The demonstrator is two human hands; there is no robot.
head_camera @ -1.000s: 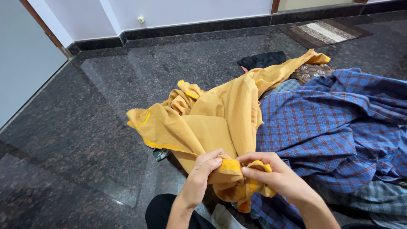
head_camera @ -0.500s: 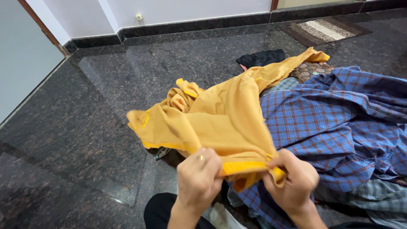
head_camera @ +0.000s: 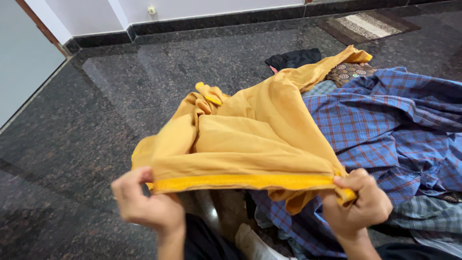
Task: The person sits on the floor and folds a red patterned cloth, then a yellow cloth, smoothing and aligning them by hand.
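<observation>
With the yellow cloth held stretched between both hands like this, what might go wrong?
1. The left hand and right hand pinch only the bright border of the yellow cloth; one end may slip, and the edge would sag.
2. The far part of the cloth lies over the blue checked cloth, so pulling may drag that along.
3. The loose bunch near the left hand may hide creases.
</observation>
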